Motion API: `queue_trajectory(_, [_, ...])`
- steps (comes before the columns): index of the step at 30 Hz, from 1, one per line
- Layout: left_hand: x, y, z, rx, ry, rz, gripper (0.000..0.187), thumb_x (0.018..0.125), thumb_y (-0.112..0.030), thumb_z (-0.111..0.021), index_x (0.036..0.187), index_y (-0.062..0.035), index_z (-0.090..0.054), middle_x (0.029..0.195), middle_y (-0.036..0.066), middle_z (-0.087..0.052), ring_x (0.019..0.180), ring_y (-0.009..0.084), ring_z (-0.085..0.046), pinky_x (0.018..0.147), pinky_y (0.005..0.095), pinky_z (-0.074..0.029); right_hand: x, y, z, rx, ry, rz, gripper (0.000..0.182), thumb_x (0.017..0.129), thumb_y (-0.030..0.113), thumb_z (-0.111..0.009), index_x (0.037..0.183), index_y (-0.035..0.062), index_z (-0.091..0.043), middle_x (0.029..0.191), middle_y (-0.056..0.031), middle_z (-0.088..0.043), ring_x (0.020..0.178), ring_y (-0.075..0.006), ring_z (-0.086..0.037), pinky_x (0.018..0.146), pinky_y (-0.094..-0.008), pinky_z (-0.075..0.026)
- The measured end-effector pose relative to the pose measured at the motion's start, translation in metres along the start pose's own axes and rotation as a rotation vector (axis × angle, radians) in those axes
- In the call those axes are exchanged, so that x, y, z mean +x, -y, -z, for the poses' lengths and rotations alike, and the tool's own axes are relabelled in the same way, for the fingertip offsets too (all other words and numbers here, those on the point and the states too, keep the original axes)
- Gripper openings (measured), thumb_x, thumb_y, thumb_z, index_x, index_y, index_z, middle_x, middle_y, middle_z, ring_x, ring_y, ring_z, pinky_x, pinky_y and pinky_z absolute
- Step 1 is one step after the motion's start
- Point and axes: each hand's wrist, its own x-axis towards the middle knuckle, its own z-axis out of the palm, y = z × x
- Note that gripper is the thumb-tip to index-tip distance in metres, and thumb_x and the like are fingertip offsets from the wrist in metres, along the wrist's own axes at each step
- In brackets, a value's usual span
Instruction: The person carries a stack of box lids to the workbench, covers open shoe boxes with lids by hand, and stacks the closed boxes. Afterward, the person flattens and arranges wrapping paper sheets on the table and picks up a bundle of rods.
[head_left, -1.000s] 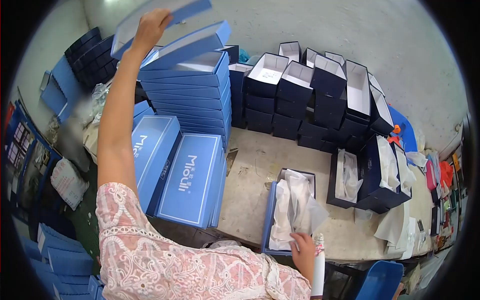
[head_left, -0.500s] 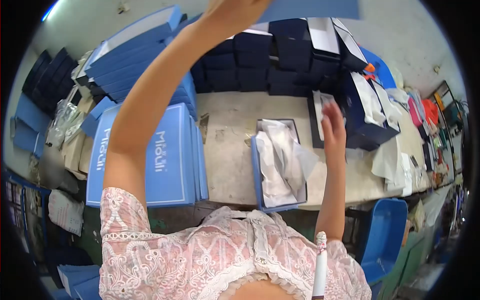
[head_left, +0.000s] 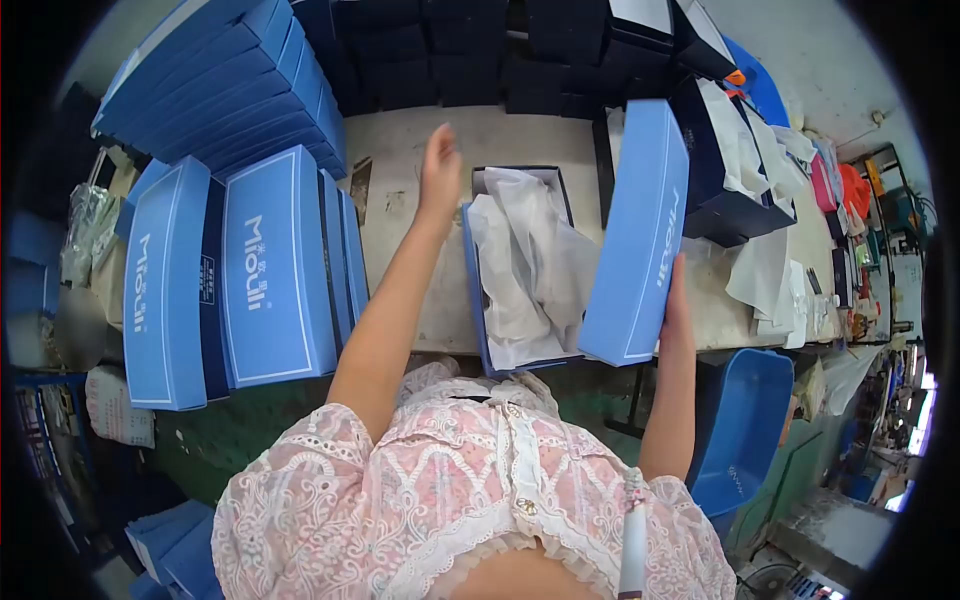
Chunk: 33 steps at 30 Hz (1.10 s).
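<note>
My right hand [head_left: 677, 318] grips a blue box lid [head_left: 632, 240] with white lettering by its right side; its fingers are partly hidden by the lid. The lid stands tilted upright beside the box. To its left, an uncovered blue box [head_left: 478, 290] with a dark inner rim sits at the table's front edge. White tissue paper [head_left: 530, 260] fills the box and sticks out over its right side; what lies beneath is hidden. My left hand [head_left: 440, 175] is raised left of the box, slightly blurred, open and holding nothing.
Closed blue boxes [head_left: 275, 270] stand on the left, with a stack of blue lids [head_left: 230, 95] behind them. Dark boxes [head_left: 460, 60] line the back of the table [head_left: 395, 190]. Right are a dark box with paper [head_left: 725, 200] and, below, a blue plastic tub [head_left: 745, 430].
The blue lid has come down from the top of the view and is now in my right hand. My left hand has dropped from up there, without it. The view has shifted.
</note>
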Motion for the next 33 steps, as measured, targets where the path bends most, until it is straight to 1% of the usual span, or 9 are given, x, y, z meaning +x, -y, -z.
queue_trajectory(3, [-0.033,0.037,0.019,-0.216,0.105,0.242,0.067,0.083,-0.013,-0.051,0.140,-0.0137,-0.015,0.137,0.016,-0.029,0.126,0.0252,-0.029,0.098,0.0321,-0.030,0.000,-0.035,0.005,-0.029,-0.039,-0.107,0.060,0.089,0.051,-0.037,0.122,0.0010,-0.044,0.112,-0.0111,-0.055,0.100,-0.0207,-0.055,0.084,-0.0322,-0.045])
queue_trajectory(6, [-0.040,0.050,0.014,-0.210,0.258,0.267,0.076,0.080,-0.014,-0.054,0.140,-0.0126,-0.008,0.141,0.017,-0.020,0.130,0.0281,-0.023,0.103,0.0345,-0.024,-0.009,-0.069,-0.024,-0.209,-0.016,-0.095,0.057,0.089,0.048,-0.040,0.119,0.0001,-0.045,0.106,-0.0108,-0.057,0.093,-0.0188,-0.056,0.080,-0.0303,-0.045])
queue_trajectory(12, [0.005,0.046,-0.012,0.272,0.448,0.043,0.076,0.082,-0.022,-0.055,0.140,-0.0118,-0.007,0.140,0.019,-0.022,0.131,0.0276,-0.021,0.104,0.0337,-0.023,-0.024,-0.094,-0.061,-0.621,-0.126,0.214,0.045,0.086,0.032,-0.053,0.112,-0.0043,-0.047,0.098,-0.0099,-0.054,0.092,-0.0156,-0.050,0.080,-0.0271,-0.041])
queue_trajectory(15, [0.008,0.060,-0.013,0.001,0.496,0.212,0.061,0.087,-0.028,-0.047,0.138,-0.0089,-0.020,0.137,0.017,-0.030,0.129,0.0273,-0.026,0.102,0.0329,-0.025,-0.032,-0.096,-0.073,-0.799,-0.133,0.421,0.046,0.083,0.031,-0.057,0.111,-0.0042,-0.047,0.099,-0.0102,-0.052,0.095,-0.0154,-0.048,0.081,-0.0270,-0.040])
queue_trajectory(18, [0.004,0.068,-0.015,-0.078,0.301,0.230,0.049,0.089,-0.037,-0.039,0.127,-0.0057,-0.038,0.130,0.013,-0.039,0.123,0.0256,-0.034,0.099,0.0318,-0.030,-0.009,-0.093,-0.074,-0.559,-0.158,0.225,0.049,0.081,0.033,-0.060,0.110,-0.0044,-0.046,0.098,-0.0105,-0.053,0.090,-0.0155,-0.049,0.079,-0.0268,-0.041])
queue_trajectory(24, [-0.003,0.047,0.010,-0.442,0.292,0.450,0.066,0.085,-0.061,-0.030,0.117,-0.0049,-0.042,0.120,0.014,-0.044,0.116,0.0215,-0.037,0.099,0.0327,-0.026,0.001,-0.100,-0.074,-0.454,-0.128,0.123,0.051,0.082,0.038,-0.059,0.108,-0.0049,-0.046,0.095,-0.0104,-0.054,0.083,-0.0141,-0.052,0.074,-0.0254,-0.043])
queue_trajectory(27, [-0.013,0.028,0.011,0.058,0.401,0.329,0.060,0.088,-0.058,-0.028,0.119,-0.0082,-0.041,0.111,0.007,-0.051,0.106,0.0143,-0.045,0.087,0.0227,-0.036,-0.010,-0.098,-0.076,-0.521,-0.109,0.070,0.052,0.083,0.036,-0.057,0.112,-0.0048,-0.043,0.102,-0.0135,-0.052,0.093,-0.0173,-0.051,0.082,-0.0278,-0.041])
queue_trajectory(28, [-0.017,0.039,0.014,0.020,0.418,0.293,0.074,0.081,-0.067,-0.032,0.118,-0.0037,-0.041,0.118,0.015,-0.046,0.116,0.0236,-0.037,0.099,0.0330,-0.026,-0.016,-0.105,-0.068,-0.547,-0.072,0.107,0.052,0.084,0.035,-0.056,0.114,-0.0045,-0.041,0.106,-0.0146,-0.050,0.097,-0.0184,-0.049,0.084,-0.0288,-0.039])
queue_trajectory(33, [-0.054,0.004,0.022,0.102,0.378,0.320,0.067,0.083,-0.060,-0.040,0.115,-0.0015,-0.042,0.112,0.016,-0.048,0.108,0.0225,-0.043,0.093,0.0324,-0.032,0.028,-0.097,-0.067,-0.620,0.127,0.336,0.056,0.087,0.031,-0.051,0.127,-0.0021,-0.030,0.125,-0.0167,-0.039,0.113,-0.0224,-0.040,0.096,-0.0327,-0.032])
